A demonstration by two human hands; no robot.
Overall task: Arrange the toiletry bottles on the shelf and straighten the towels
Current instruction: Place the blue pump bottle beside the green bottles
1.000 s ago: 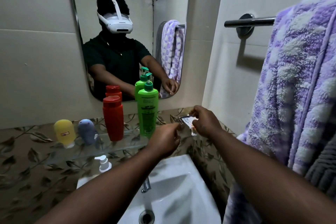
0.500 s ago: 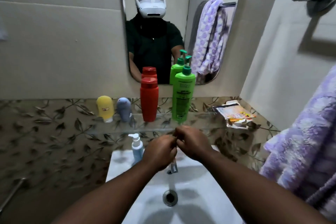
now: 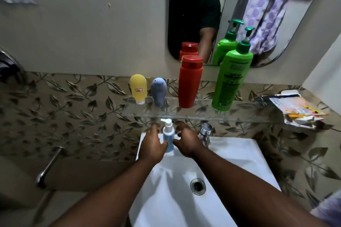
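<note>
Left hand (image 3: 152, 146) and right hand (image 3: 186, 143) flank the blue pump bottle (image 3: 168, 139), fingers relaxed, gripping nothing. The glass shelf (image 3: 239, 114) sits at its twelve o'clock.

Clear, smooth glass shelf (image 3: 184, 114). Glossy plastic: red bottle (image 3: 189, 86) & green pump bottle (image 3: 230, 79). Matt, soft-looking plastic: yellow tube (image 3: 138, 87), grey tube (image 3: 158, 91). White glossy sink (image 3: 239, 162), prob ceramic. Shiny chrome metal tap (image 3: 205, 132). Crinkled glossy sachets (image 3: 299, 112), foil/paper. Fluffy cloth towel (image 3: 262, 14), seen in mirror (image 3: 227, 5)

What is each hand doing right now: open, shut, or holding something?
Left hand: open, fingers straight, beside the blue pump bottle, not gripping it.
Right hand: open, fingers spread on the bottle's other side, holding nothing.
</note>
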